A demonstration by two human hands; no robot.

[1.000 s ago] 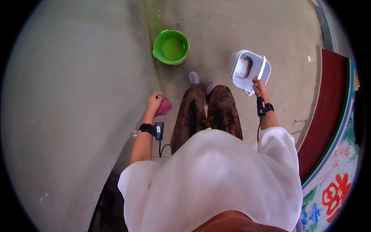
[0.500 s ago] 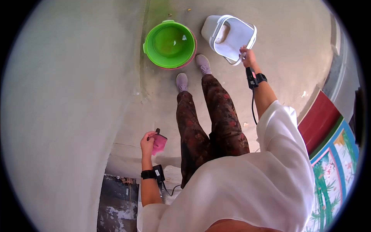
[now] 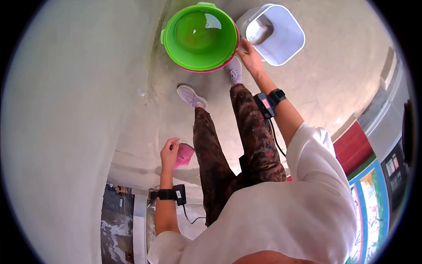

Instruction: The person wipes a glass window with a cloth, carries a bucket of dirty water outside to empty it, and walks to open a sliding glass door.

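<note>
In my left hand (image 3: 169,151), fingers closed, hangs a small pink piece of fabric (image 3: 184,155) with a dark upper edge. What exactly it is cannot be made out. My right hand (image 3: 249,56) reaches to the right rim of a round green basin (image 3: 200,64). Its fingers are apart and bent, with the tips at the rim; a firm grip cannot be made out. Shiny liquid shows on the basin's bottom, and a red rim (image 3: 235,59) peeks out underneath. Just right of that hand, a white bucket (image 3: 288,39) leans with its mouth toward me and has a brownish patch inside.
My lavender shoes (image 3: 192,95) stand on the concrete floor (image 3: 325,88), close to the basin. A pale wall (image 3: 66,110) rises on the left. A red panel (image 3: 356,145) and a painted panel (image 3: 369,202) are at the lower right.
My right hand has let go of the bucket's rim and handle and moved left to the basin. My left foot has shifted outward. The basin and bucket appear larger and higher in view.
</note>
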